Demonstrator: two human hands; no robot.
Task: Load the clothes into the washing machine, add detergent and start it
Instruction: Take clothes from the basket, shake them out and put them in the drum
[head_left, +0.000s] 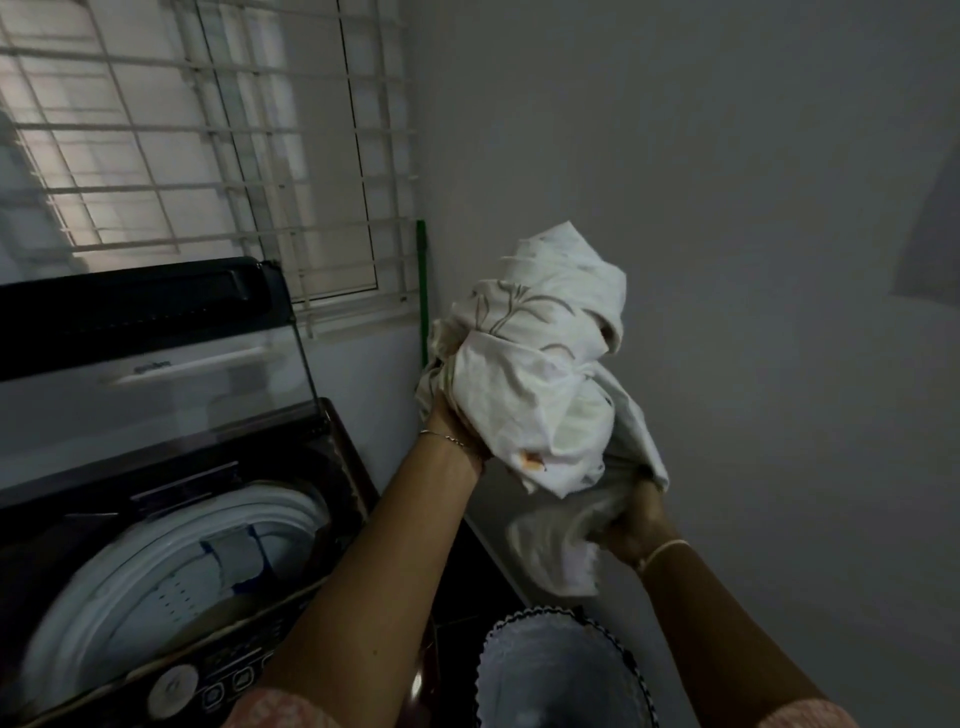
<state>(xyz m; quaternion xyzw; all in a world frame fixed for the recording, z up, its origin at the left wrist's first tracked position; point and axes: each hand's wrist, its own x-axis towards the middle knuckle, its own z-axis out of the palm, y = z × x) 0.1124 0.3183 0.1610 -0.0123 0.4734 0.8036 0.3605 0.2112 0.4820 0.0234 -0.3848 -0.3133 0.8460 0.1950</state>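
Note:
A bundled white cloth with a faint leaf print is held up in the air to the right of the washing machine. My left hand grips its left underside and my right hand grips its lower right folds. The top-loading washing machine stands at lower left with its dark glass lid raised upright. Its white drum is open, with something white and blue inside. The control panel runs along the front edge. No detergent is in view.
A laundry basket with a black-and-white rim sits below my hands at the bottom centre. A barred window is behind the machine. A green pole leans in the corner. A plain wall fills the right side.

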